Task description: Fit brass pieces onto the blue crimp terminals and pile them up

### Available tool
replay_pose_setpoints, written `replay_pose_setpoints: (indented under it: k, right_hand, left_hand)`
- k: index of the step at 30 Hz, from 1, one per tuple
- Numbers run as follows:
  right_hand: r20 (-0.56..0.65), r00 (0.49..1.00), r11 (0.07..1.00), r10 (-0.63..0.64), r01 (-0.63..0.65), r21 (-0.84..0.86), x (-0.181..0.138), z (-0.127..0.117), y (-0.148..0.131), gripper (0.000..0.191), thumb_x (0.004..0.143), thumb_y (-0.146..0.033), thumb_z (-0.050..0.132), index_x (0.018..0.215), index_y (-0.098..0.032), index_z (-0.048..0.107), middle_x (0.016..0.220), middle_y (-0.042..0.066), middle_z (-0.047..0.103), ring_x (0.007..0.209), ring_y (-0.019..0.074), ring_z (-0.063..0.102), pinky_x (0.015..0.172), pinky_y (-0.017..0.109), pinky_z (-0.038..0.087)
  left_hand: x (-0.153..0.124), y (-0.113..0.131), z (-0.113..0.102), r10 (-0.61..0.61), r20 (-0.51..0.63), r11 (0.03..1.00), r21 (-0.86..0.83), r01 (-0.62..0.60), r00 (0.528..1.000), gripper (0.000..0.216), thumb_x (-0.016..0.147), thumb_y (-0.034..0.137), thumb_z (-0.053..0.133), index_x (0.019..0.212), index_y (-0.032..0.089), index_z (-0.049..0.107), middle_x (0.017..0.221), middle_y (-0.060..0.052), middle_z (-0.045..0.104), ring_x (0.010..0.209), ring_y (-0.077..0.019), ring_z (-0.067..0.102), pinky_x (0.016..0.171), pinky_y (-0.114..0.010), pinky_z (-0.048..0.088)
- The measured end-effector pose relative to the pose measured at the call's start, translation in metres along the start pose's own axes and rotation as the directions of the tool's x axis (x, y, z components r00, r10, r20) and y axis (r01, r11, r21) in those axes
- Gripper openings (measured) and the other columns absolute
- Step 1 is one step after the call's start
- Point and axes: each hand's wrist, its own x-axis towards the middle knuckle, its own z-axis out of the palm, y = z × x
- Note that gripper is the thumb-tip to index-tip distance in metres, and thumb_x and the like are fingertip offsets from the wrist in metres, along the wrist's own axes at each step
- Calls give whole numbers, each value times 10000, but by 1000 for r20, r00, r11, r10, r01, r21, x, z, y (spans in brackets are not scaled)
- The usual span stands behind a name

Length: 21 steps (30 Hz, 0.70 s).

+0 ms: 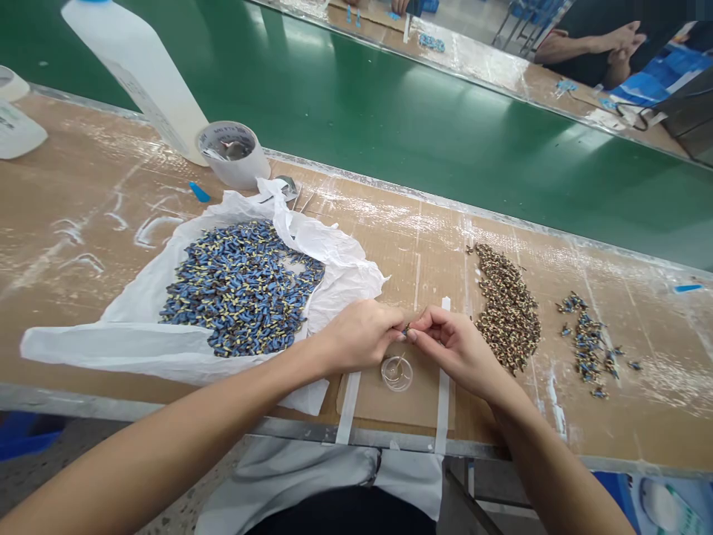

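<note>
Pinching tiny dark part point(406, 328) btwn L hand point(356, 336) & R hand point(452, 348) (detail unclear).

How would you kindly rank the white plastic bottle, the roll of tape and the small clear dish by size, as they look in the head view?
1. White plastic bottle
2. Roll of tape
3. Small clear dish, though nearer the camera

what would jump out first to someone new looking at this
The big heap of blue-and-yellow parts on a crumpled white plastic bag stands out first, left of centre. Just right of it, the left hand and right hand meet above a small clear dish, pinching a tiny dark part. Further right lies a long brownish heap of small parts.
</note>
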Motion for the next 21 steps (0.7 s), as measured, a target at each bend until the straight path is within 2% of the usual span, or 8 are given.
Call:
replay_pose_setpoints:
  k: [8, 13, 21]
  right_hand:
    - [45, 998, 978, 36, -45, 206, 6, -2, 5, 216, 878, -382, 624, 817, -180, 578, 773, 24, 613, 676, 135, 546, 620, 259, 453]
    - [14, 1000, 977, 24, -27, 213, 7, 0, 6, 191, 886, -341, 625, 807, -174, 573, 751, 20, 613, 662, 124, 542, 614, 250, 446]
    - [18, 1000, 982, -14, 10, 186, 4, 5, 4, 162, 898, -278, 610, 793, -166, 557, 730, 11, 594, 653, 114, 527, 590, 235, 423]
  left_hand:
    - [-1, 2, -1, -24, -52, 999, -45, 21, 998, 160, 862, 127, 522, 707, 153, 553, 669, -4, 606, 596, -128, 511, 564, -246, 316]
    - [-2, 3, -1, -15, -79, 999, -43, 11, 997, 141, 867, 115, 503, 753, 148, 579, 691, -10, 612, 624, -133, 516, 583, -245, 322]
    - [-1, 5, -6, -107, 1, 989, -101, 106, 994, 192, 833, 109, 523, 644, 145, 516, 575, 35, 493, 536, -94, 410, 534, -235, 250]
